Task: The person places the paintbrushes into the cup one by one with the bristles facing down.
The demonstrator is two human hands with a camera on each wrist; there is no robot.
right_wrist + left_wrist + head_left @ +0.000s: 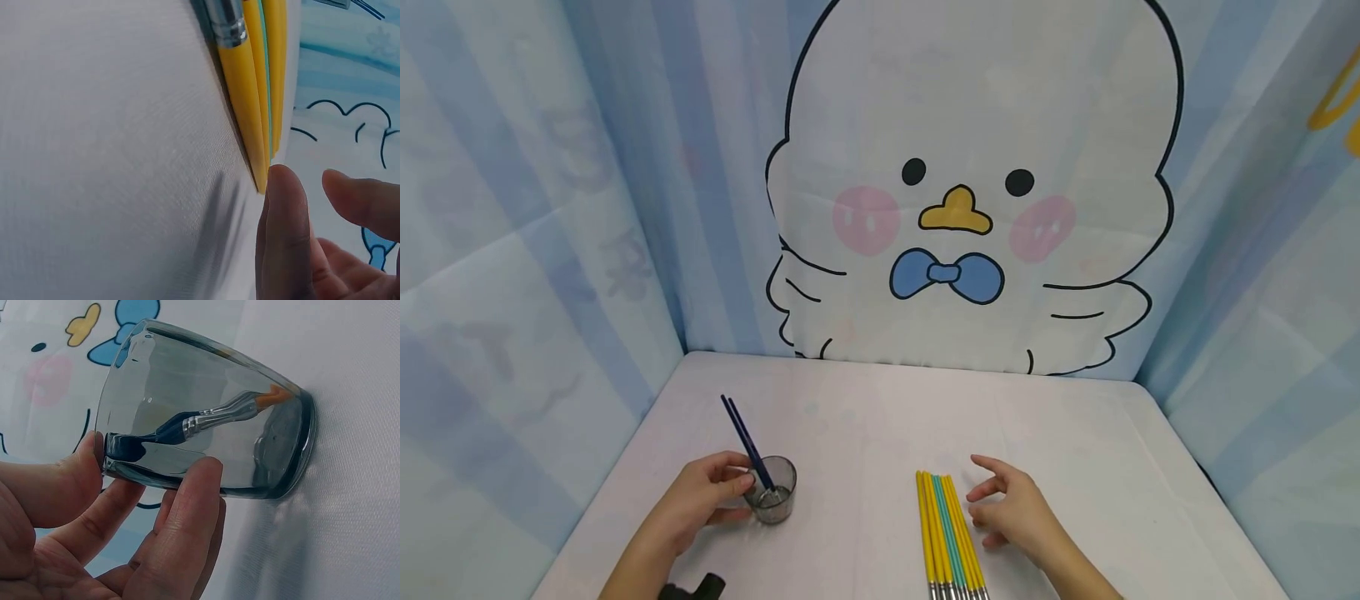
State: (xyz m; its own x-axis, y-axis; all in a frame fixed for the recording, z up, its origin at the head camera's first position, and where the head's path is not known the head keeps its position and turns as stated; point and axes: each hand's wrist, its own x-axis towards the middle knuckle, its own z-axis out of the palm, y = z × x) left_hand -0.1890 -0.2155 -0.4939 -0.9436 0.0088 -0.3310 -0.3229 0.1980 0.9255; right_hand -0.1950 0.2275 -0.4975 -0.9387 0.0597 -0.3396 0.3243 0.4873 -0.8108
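On the left, my left hand (706,497) grips a smoky clear glass cup (784,500) by its near side, thumb at the rim. Two paintbrushes with dark blue handles (747,440) lean in the cup. In the left wrist view, silver ferrules and orange bristles (275,395) show at the cup's bottom. A row of yellow and teal paintbrushes (951,533) lies on the table, handles pointing away from me. My right hand (1011,508) is just right of that row, fingers spread and holding nothing. Their bristle ends are cut off by the head view's lower edge.
A white cloth covers the table (850,433). Behind it hangs a curtain (722,167) with a cartoon bird, and striped curtains close both sides. Part of a black object (696,587) shows by the left forearm.
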